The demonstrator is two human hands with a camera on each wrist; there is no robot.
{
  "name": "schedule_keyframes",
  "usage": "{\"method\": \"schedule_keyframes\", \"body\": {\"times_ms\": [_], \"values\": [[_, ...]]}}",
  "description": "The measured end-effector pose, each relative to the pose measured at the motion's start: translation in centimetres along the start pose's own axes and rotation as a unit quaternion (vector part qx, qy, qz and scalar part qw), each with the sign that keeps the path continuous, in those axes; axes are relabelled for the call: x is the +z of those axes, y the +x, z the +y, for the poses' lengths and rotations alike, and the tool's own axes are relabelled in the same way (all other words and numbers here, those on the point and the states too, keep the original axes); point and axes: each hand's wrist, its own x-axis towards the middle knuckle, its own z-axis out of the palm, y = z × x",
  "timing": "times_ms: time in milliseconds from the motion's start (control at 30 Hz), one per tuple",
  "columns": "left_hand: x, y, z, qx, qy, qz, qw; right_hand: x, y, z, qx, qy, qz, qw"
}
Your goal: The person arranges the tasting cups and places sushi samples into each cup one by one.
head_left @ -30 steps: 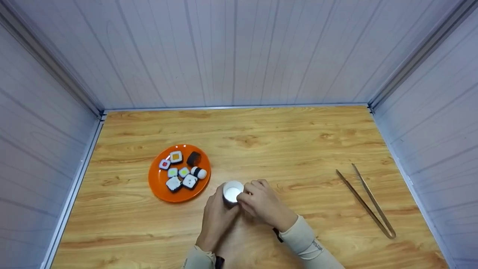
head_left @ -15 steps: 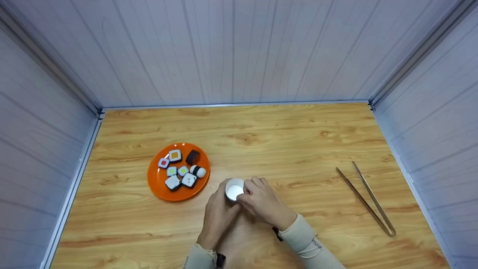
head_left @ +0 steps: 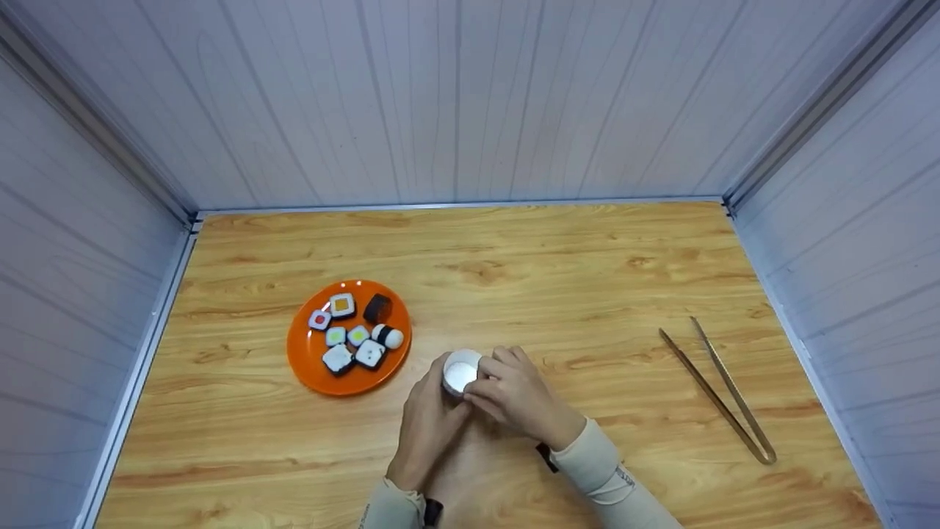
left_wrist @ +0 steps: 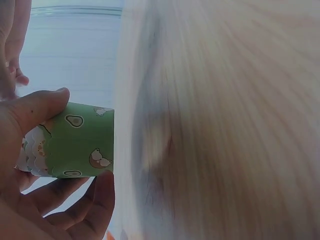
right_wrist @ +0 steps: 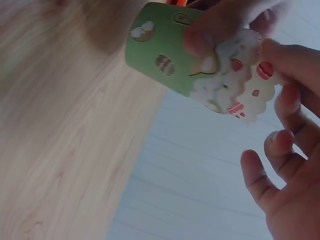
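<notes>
A small stack of paper baking cups [left_wrist: 82, 142] stands with its mouth up in front of the person. The outer cup is green with avocado prints. From its scalloped rim rises an inner white paper cup [right_wrist: 256, 95] with red prints. My left hand [head_left: 428, 430] grips the green outside, thumb on one side and fingers on the other, as the left wrist view shows. My right hand [head_left: 516, 391] pinches the inner cup's rim between thumb and index finger. Its other fingers are spread loosely below the rim in the right wrist view.
An orange plate [head_left: 308, 367] with several sushi pieces [head_left: 369, 354] lies left of the cups. Metal tongs [head_left: 734, 419] rest on the wooden table [head_left: 551, 279] at the right. Pale panel walls [head_left: 455, 103] enclose the back and both sides.
The cups have shifted slightly to the right and tilt a little differently between the hands. Both hands keep their hold. The plate and tongs stay in place while the head view drifts slightly.
</notes>
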Motion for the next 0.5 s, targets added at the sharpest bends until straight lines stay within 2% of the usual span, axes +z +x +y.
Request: {"method": "schedule_keyframes", "body": {"times_ms": [267, 433, 500], "values": [[-0.2, -0.1, -0.3, -0.019, -0.009, -0.009, 0.9997, -2.0, 1.0, 0.7, -0.012, 0.024, 0.046, 0.999], [-0.1, -0.3, -0.6, -0.020, -0.019, 0.001, 0.9996, -3.2, 2.9, 3.2, -0.015, 0.014, 0.073, 0.997], [-0.2, -0.3, -0.6, -0.025, -0.021, -0.002, 0.9995, -3.3, 3.7, 4.7, -0.001, -0.003, 0.067, 0.998]]}}
